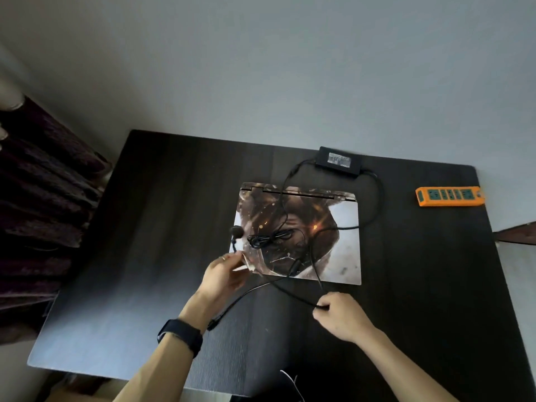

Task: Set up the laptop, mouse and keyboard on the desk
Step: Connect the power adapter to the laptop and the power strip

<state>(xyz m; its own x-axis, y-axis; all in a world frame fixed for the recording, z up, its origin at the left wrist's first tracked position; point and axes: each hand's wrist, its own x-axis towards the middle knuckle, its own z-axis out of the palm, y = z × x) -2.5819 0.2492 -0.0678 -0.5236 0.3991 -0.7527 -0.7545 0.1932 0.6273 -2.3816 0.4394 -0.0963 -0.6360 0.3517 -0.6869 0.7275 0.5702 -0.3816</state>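
A closed laptop (342, 227) with a picture skin on its lid lies on the dark desk (145, 256). A black charger cable (269, 237) is tangled on top of the lid and runs to a power brick (338, 161) behind it. My left hand (224, 275) pinches the cable just below its round plug (237, 231) at the lid's near left corner. My right hand (339, 316) grips another stretch of the same cable in front of the laptop. No mouse or keyboard is in view.
An orange power strip (449, 195) lies at the desk's far right. Dark curtains (37, 213) hang to the left of the desk. A grey wall stands behind. A black band is on my left wrist (179, 336).
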